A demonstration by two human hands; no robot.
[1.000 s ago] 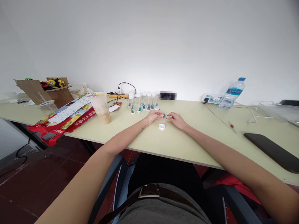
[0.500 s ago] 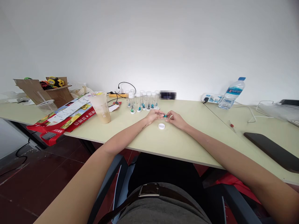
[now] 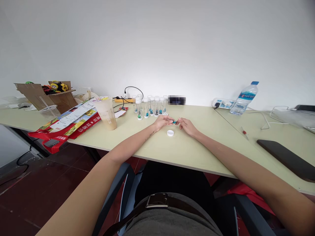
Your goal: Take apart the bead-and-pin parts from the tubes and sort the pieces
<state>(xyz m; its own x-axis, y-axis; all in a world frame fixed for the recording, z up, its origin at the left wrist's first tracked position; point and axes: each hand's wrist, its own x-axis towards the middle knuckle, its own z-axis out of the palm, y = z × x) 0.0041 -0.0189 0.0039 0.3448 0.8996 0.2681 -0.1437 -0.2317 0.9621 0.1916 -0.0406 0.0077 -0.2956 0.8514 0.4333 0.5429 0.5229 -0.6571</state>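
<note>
Teal piece [image 3: 174, 122], small and glossy, sits pinched in my left hand [image 3: 163, 122], near a shallow, round white cap [image 3: 170, 133] on the smooth table [image 3: 177, 150]; whether my right hand [image 3: 186, 126] grips too, I can't tell.

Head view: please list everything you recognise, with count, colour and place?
small piece: one, teal, centre
lid: one, white, nearer than piece
tubes: several, clear, back centre
cups: two, translucent, left
bag: one, mostly red, left
carton: one, brown, far left
toys: several, mixed colours, in carton
bottle: one, clear and blue, right
power strip: one, white and blue, beside bottle
flat device: one, dark, far right
table: one, pale yellow-green, middle
chair: one, dark, bottom
left hand: one, bare, centre
right hand: one, bare, centre
</note>
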